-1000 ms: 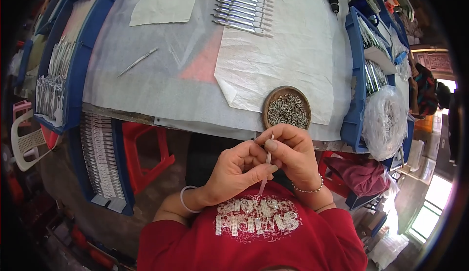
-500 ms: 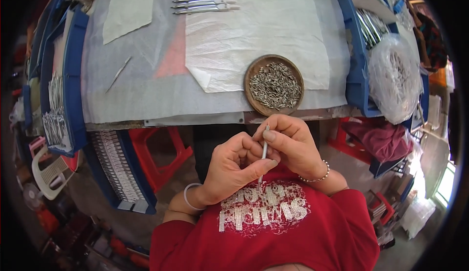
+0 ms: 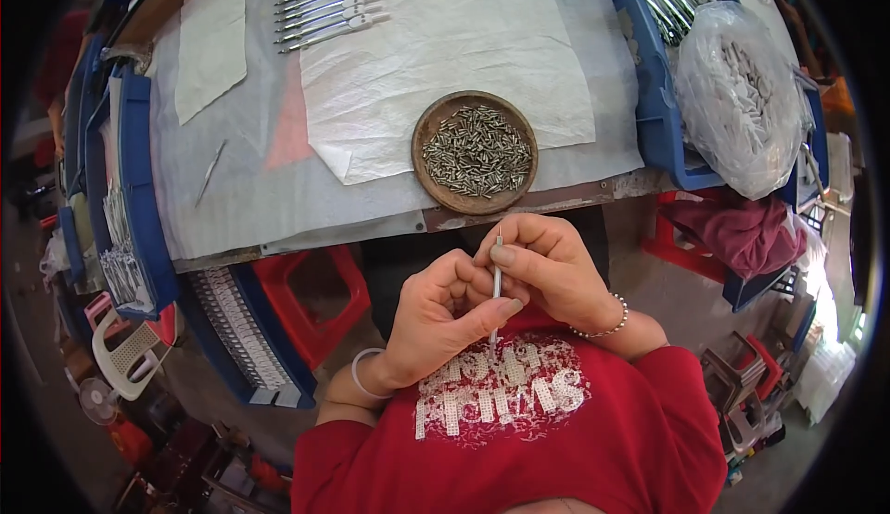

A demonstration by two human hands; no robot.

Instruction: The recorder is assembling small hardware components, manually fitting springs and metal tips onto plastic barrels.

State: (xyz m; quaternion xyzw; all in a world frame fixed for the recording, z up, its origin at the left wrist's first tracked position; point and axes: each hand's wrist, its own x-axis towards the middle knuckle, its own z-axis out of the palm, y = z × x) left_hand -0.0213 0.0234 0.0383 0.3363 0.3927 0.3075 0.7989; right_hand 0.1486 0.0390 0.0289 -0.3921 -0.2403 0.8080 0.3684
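Note:
A slim silver-white pen (image 3: 497, 282) stands nearly upright in front of my red shirt, its thin tip pointing toward the table. My left hand (image 3: 436, 305) is closed round its lower part, the thumb lying across it. Near the tip, the thumb and fingers of my right hand (image 3: 552, 268) pinch it; some fingertips are hidden behind. Just beyond my hands, a round wooden bowl (image 3: 420, 164) at the table's edge holds many small cone-shaped metal pieces (image 3: 476, 151).
Silver pens (image 3: 329, 25) lie in a row on white cloth (image 3: 454, 50). One thin pen-like piece (image 3: 211, 171) lies apart at left. Blue bins (image 3: 153, 190) flank the table; a clear plastic bag (image 3: 737, 97) of parts rests at right. Red stools (image 3: 315, 305) stand below the edge.
The view has turned and shifted a little, so the table, bowl and bins sit differently in it. My hands keep the same grip on the pen.

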